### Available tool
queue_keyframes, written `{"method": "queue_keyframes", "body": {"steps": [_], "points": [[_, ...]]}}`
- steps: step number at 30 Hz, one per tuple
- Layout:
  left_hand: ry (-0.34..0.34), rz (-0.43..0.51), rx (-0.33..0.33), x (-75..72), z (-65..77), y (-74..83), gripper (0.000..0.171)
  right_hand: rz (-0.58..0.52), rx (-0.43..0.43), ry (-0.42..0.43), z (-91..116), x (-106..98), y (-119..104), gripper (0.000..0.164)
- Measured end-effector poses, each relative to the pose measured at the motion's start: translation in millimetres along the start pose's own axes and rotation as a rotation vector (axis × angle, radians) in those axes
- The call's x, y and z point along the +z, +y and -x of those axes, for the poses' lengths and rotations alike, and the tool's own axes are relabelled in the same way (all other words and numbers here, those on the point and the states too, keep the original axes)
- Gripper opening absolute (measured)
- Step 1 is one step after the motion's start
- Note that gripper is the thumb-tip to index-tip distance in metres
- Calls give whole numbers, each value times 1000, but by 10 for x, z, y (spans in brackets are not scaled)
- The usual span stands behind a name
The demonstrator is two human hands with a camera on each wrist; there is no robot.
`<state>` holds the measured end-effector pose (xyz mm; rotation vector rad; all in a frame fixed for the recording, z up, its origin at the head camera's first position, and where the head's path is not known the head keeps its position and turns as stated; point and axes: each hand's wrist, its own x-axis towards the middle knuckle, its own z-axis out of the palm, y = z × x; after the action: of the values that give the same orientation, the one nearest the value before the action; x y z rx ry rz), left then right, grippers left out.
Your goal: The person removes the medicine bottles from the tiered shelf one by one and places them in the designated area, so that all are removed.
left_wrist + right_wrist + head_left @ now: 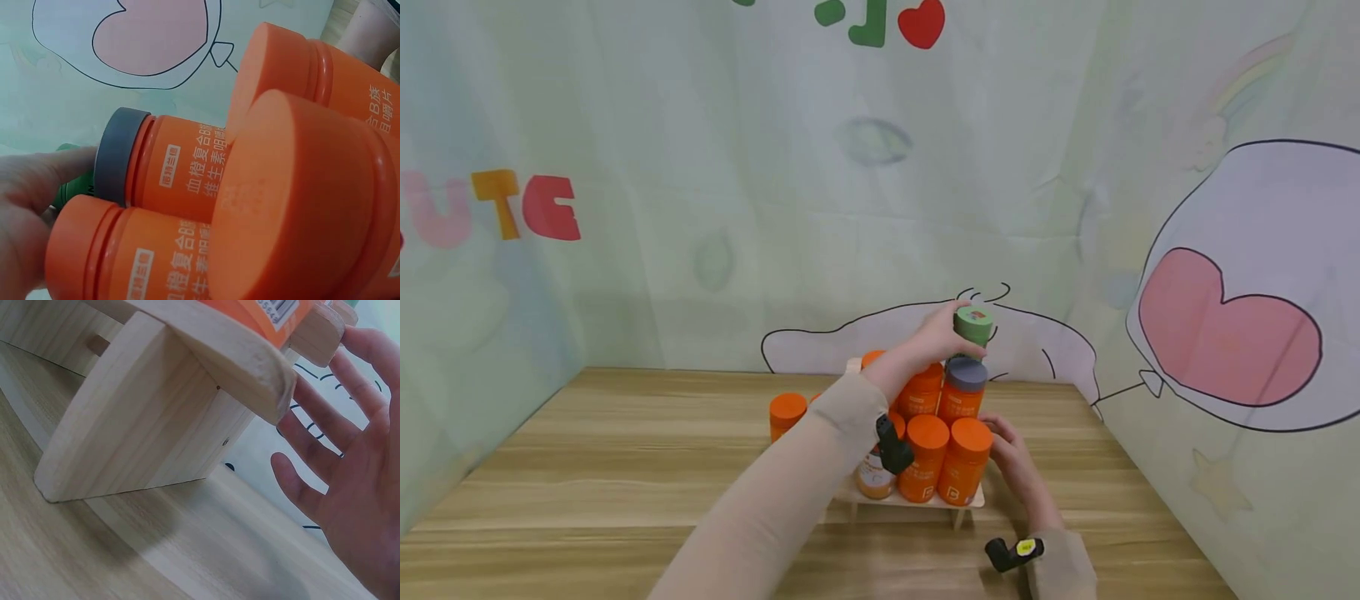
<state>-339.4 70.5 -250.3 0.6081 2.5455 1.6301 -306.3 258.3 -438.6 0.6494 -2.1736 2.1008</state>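
Observation:
My left hand grips a green jar at the back right of a wooden rack. In the left wrist view the green jar is mostly hidden behind the grey-lidded orange jar and the fingers. The grey-lidded jar stands just below and in front of it. Beside the rack's right end is my right hand, close to an orange jar in the front row. The right wrist view shows this hand's fingers spread loosely along the ends of the shelves.
Several orange-lidded jars fill the rack's tiers, including a white-labelled one in front. Another orange jar is at the left, partly behind my left sleeve. A printed curtain hangs behind the wooden table.

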Motion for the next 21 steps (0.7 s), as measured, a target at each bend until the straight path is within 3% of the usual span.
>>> {"method": "queue_keyframes", "body": {"steps": [7,14,21], "points": [[44,42,-8,-11,-12,-37,74,5,-6,-9,-3,-1,9,33],[182,40,-14,-82,4,-54,77,2,-14,-15,-3,-8,3,32],[319,116,82,-265,102,-61,74,9,17,8,-16,-17,19,30]]}}
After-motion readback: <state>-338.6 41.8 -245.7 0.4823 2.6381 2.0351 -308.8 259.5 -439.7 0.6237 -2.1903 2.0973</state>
